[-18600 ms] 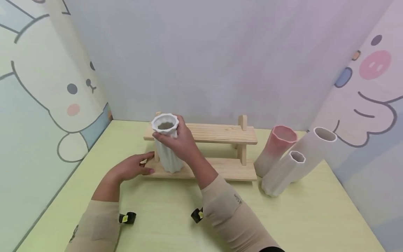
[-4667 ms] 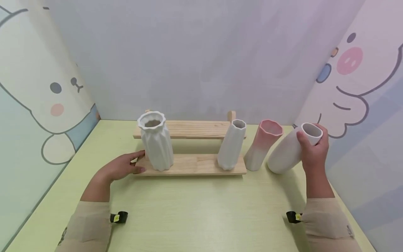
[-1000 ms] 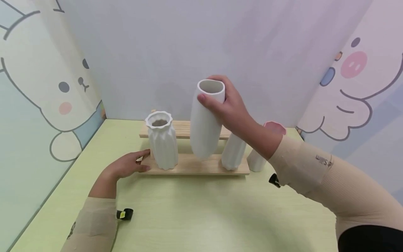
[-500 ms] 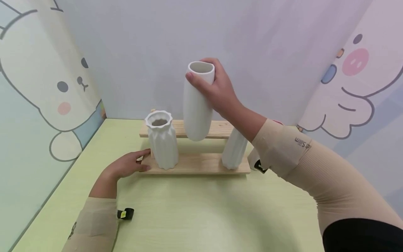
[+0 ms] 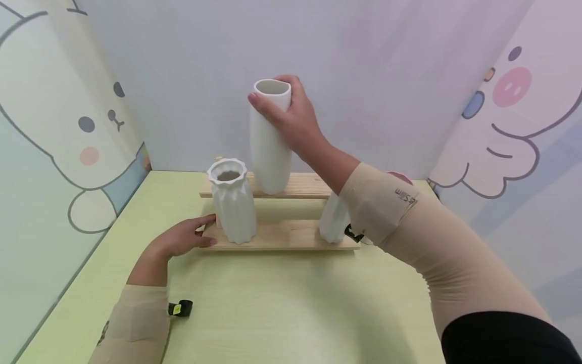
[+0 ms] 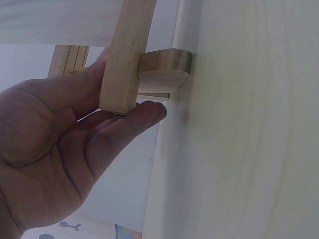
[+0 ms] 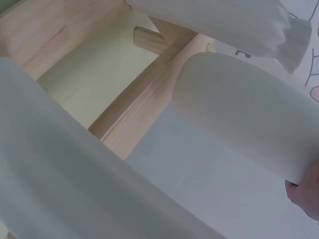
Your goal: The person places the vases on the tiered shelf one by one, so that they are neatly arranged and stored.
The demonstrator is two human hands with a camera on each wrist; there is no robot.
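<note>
My right hand (image 5: 295,119) grips a tall smooth white vase (image 5: 271,151) near its rim, upright at the upper board of a two-tier wooden stand (image 5: 291,236). Whether the base touches that board, I cannot tell. In the right wrist view the rounded base of the smooth vase (image 7: 239,104) hangs close to the upper board. My left hand (image 5: 182,237) holds the left end of the lower board; the left wrist view has the board end (image 6: 122,74) between thumb and fingers. A ruffled-rim white vase (image 5: 234,212) stands on the lower board's left, a narrow white vase (image 5: 333,222) on its right.
A pink-and-white vase (image 5: 400,177) is mostly hidden behind my right sleeve, to the right of the stand. The pale green tabletop (image 5: 273,303) stretches in front. A grey wall (image 5: 204,76) rises close behind the stand, with cartoon-printed panels on both sides.
Over the last second my right hand has carried the smooth white vase up and left, from before the lower board to the upper one. The left hand keeps its place.
</note>
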